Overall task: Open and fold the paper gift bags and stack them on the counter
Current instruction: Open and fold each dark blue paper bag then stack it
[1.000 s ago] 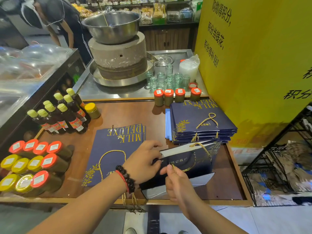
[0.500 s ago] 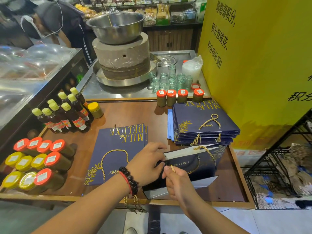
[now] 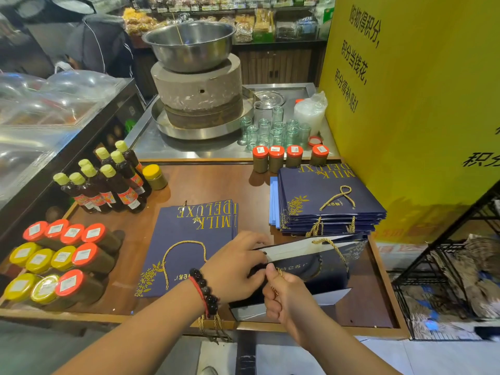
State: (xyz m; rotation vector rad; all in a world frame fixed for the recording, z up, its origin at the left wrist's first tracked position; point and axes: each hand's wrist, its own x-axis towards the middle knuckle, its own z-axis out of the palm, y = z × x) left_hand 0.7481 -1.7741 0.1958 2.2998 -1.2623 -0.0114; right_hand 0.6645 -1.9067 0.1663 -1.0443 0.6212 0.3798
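Here my wooden desk [image 3: 216,182] carries a tall stack of folded navy bags [image 3: 328,204] at the far right and one flat bag [image 3: 186,247] lying left of centre. Nearest me the half-opened bag [image 3: 319,269] lies on its side; my left hand [image 3: 235,269] grips its open rim, while my right hand [image 3: 286,296] pinches its gold cord handle [image 3: 334,249].
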